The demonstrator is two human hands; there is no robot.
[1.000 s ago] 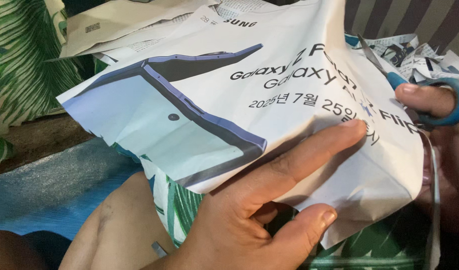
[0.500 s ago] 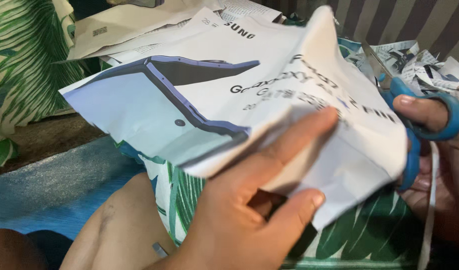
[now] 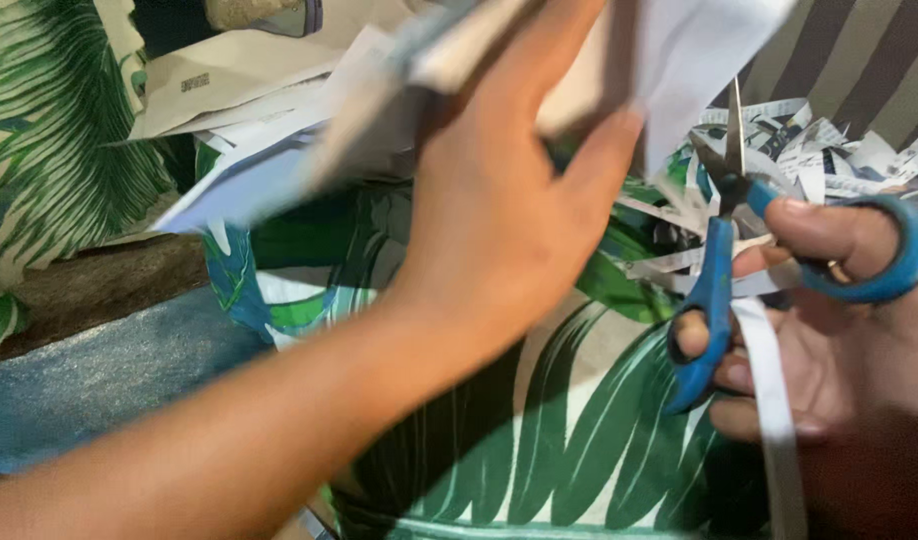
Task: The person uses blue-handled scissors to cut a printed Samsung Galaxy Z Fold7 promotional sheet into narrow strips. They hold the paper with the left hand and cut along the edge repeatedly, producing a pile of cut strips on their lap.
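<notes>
**Paper sheet raised, scissors held beside it**

Head view: the left hand pinches a blurred printed paper sheet, lifted high at the top of the frame. The right hand has thumb and fingers through the loops of blue-handled scissors, blades spread, just beside the sheet. A cut paper strip hangs over the right fingers. Paper shreds lie on the leaf-print cloth.

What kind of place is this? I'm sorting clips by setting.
Likely a home, worked on a floor or bed: leaf-print fabric underneath, a heap of paper strips, and blue-handled scissors in the right hand.
</notes>
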